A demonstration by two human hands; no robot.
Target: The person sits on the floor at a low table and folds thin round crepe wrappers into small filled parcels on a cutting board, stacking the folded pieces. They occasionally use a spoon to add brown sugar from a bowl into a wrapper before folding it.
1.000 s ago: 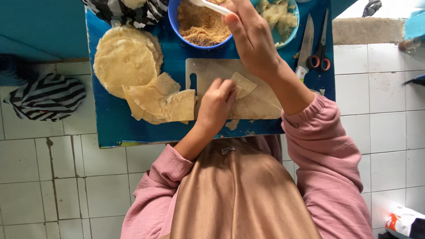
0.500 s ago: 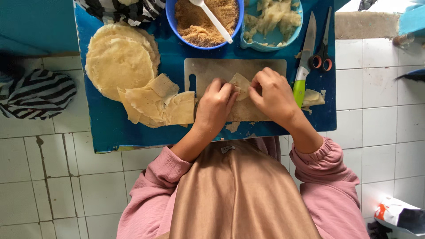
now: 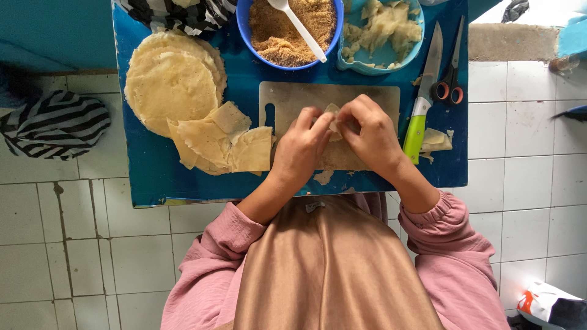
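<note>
Two hands, the left hand (image 3: pixel 299 150) and right hand (image 3: pixel 370 137), pinched a small dough piece (image 3: pixel 334 116) above the cutting board (image 3: pixel 293 101); its direction was hidden. Cut pieces (image 3: pixel 220 143) lay left, a knife (image 3: pixel 423 91) right.

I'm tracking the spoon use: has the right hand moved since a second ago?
Yes. The right hand has come down from the brown-crumb bowl to the cutting board, and now pinches the pastry piece with the left hand.
</note>
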